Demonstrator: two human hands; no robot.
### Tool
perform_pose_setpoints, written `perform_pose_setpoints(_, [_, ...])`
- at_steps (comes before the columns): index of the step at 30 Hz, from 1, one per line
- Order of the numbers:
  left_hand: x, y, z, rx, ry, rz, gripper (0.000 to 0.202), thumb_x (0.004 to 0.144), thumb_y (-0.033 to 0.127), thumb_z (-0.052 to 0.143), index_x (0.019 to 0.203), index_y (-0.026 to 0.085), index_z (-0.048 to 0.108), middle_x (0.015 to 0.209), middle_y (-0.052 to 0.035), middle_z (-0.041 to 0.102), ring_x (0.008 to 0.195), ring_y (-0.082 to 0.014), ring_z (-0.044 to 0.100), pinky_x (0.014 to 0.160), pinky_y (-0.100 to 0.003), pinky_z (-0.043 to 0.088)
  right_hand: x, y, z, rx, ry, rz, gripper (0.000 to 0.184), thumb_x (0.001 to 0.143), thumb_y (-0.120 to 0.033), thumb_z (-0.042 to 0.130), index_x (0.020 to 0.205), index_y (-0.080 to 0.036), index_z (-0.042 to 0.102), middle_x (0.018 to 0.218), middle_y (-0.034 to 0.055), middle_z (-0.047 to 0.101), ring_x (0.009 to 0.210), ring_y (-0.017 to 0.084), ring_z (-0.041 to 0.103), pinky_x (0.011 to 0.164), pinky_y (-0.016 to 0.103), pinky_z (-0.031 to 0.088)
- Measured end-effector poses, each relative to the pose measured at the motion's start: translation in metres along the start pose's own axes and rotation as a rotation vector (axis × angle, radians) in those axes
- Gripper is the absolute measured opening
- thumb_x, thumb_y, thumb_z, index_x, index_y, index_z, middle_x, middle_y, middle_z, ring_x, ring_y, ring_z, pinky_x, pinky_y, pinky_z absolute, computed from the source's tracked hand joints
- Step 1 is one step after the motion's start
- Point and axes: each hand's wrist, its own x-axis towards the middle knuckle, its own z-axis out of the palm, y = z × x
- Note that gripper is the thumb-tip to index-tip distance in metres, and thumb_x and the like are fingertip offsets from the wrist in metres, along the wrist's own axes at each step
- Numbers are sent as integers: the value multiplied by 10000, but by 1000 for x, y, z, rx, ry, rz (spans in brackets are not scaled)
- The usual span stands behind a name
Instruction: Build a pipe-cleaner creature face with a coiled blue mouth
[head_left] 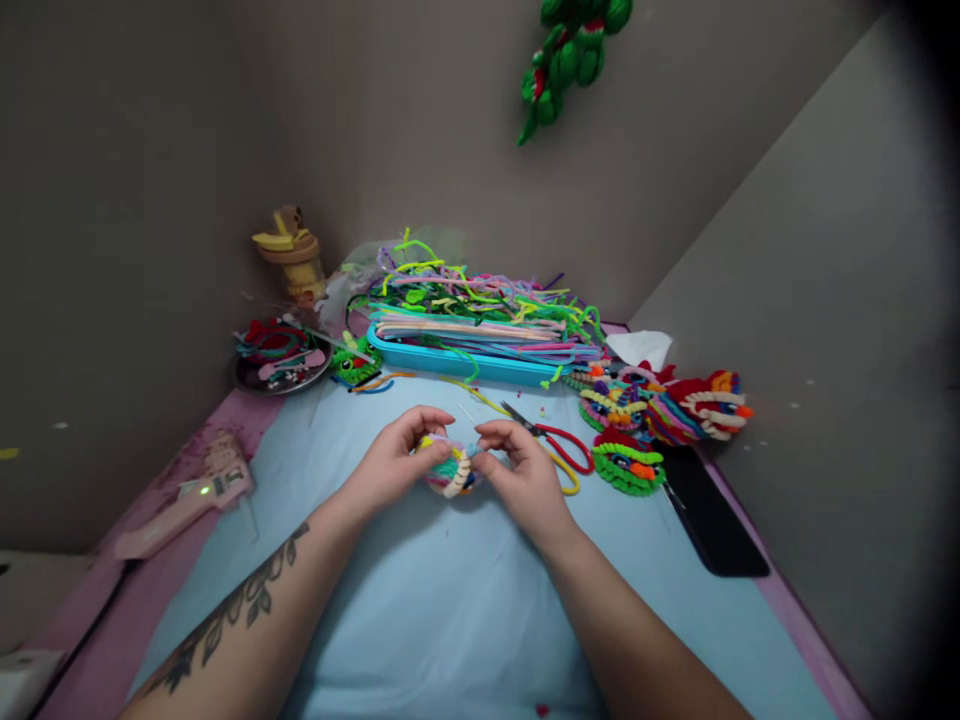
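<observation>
My left hand (394,458) and my right hand (521,470) meet over the light blue mat (450,600) and both pinch a small multicoloured pipe-cleaner piece (452,472) between them. The piece shows pink, yellow, green and white fuzzy loops; part of it is hidden by my fingers. Both hands have their fingers curled closed around it. Red-handled scissors (551,440) lie just beyond my right hand.
A teal tray (465,362) heaped with coloured pipe cleaners sits at the back. Finished fuzzy figures (660,405) lie at right beside a black phone (709,520). A pink glue gun (199,490) lies at left, a dish of scraps (281,355) behind it.
</observation>
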Motion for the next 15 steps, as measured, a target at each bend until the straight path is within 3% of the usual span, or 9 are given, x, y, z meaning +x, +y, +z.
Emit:
perform_pose_setpoints(4, [1, -1, -1, -56, 34, -13, 344, 714, 330, 707, 987, 165, 577, 791, 8, 544, 700, -126, 543, 644, -243, 426, 1, -4, -1, -37, -39, 15, 143, 732, -220, 663, 873, -220, 689, 880, 34, 671, 847, 194, 602, 794, 327, 471])
perform_pose_setpoints(8, [4, -5, -5, -122, 93, -30, 361, 701, 339, 722, 982, 163, 580, 791, 12, 548, 699, -117, 545, 649, -233, 427, 1, -9, 0, 7, -65, 15, 200, 749, -184, 619, 918, -236, 712, 958, 39, 685, 858, 185, 629, 780, 309, 495])
perform_pose_setpoints(12, [7, -7, -5, -112, 116, -72, 356, 707, 382, 711, 953, 154, 591, 768, 13, 583, 687, -115, 544, 635, -218, 417, 3, -6, 3, 59, -24, 58, 139, 732, -207, 633, 852, -215, 704, 855, 31, 688, 748, 166, 627, 701, 291, 505])
perform_pose_setpoints(15, [8, -8, -3, -107, 123, -119, 301, 724, 421, 689, 797, 145, 593, 686, 21, 595, 607, -98, 518, 572, -198, 395, 6, -4, 3, 194, 16, 78, 129, 690, -249, 674, 807, -198, 659, 757, 9, 660, 676, 148, 600, 634, 269, 496])
